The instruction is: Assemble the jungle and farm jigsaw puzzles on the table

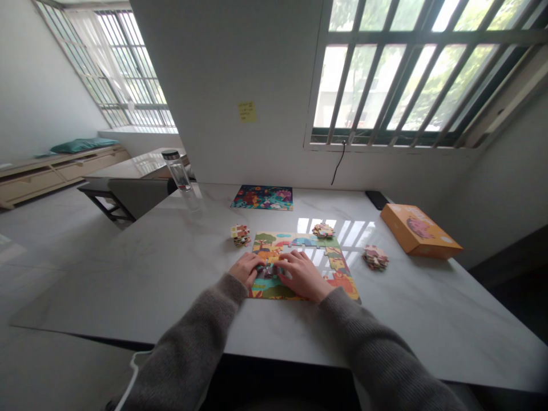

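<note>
Glass bottle: the clear bottle (pixel 176 170) with a dark lid stands to your far left on the tabletop (pixel 171 274); what lies inside is too blurred to name.
Left piece stack: jigsaw pieces (pixel 240 234) are piled just beyond your left hand.
Left hand: your left hand (pixel 246 269) rests over the jigsaw's left edge, fingers bent inward; I cannot tell whether its grip pinches anything.
Picture sheet: a dark, colourful sheet (pixel 263 198) lies flat near the wall.
Jigsaw: the partly filled animal jigsaw (pixel 266 253) lies flat before you, with small dark shapes between your fingertips.
Right hand: your right hand (pixel 303 275) is palm down, knuckles raised, fingers curved leftward; I cannot tell what its grip holds.
Back piece stack: more pieces (pixel 323 230) sit at the jigsaw's far edge.
Right piece stack: another pile (pixel 375 258) stands right of it.
Orange box: the cardboard box (pixel 422 231) hides its contents.
</note>
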The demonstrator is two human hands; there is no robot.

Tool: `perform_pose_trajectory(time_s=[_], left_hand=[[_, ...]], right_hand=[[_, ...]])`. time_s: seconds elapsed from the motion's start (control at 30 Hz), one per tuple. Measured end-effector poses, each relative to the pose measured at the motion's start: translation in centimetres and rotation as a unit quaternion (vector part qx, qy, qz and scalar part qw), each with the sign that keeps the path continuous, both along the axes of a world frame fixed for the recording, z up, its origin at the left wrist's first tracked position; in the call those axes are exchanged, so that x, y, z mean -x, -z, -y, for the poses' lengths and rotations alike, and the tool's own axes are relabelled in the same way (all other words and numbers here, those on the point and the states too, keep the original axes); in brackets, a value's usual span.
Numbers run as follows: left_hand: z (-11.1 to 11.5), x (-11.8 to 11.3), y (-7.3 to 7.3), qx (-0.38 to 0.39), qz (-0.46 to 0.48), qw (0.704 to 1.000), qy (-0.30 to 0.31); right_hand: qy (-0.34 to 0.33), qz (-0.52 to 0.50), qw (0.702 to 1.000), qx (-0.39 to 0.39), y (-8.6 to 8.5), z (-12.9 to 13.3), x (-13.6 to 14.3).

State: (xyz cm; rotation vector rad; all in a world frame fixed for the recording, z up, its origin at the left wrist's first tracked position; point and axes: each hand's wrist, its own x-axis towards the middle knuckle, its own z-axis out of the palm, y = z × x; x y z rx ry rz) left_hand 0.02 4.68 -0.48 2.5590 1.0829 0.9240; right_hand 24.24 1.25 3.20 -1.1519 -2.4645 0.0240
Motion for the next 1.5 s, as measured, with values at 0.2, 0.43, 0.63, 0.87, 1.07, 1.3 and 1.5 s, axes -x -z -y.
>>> perform_pose_trajectory(time_s=[0.2, 0.43, 0.63, 0.87, 1.07, 1.3, 1.5], left_hand=[[0.0, -0.1, 0.0, -0.004, -0.025, 1.000, -0.009], [0.3, -0.4, 0.0, -0.005, -0.059, 0.998, -0.016], [0.4, -0.8, 0.5, 0.003, -0.072, 0.997, -0.037], [0.3, -1.0, 0.7, 0.004, -0.073, 0.996, -0.042], [0.8, -1.1, -0.2, 0.004, -0.075, 0.996, -0.043], [0.3, -1.0, 0.5, 0.015, -0.090, 0.995, -0.048], [0.3, -1.0, 0.8, 0.008, -0.082, 0.996, -0.041]], right_hand=[[0.000, 0.013, 1.000, 0.002, 0.4, -0.2, 0.3], [0.009, 0.021, 1.000, 0.014, 0.4, 0.0, 0.4], [0.013, 0.030, 0.999, 0.023, 0.2, 0.2, 0.4], [0.022, 0.012, 0.999, 0.028, 0.5, 0.1, 0.5], [0.030, 0.001, 0.999, 0.030, 0.8, -0.1, 0.6], [0.026, -0.006, 0.999, 0.039, 0.7, 0.0, 0.5], [0.015, -0.018, 0.999, 0.049, 0.6, 0.0, 0.2]])
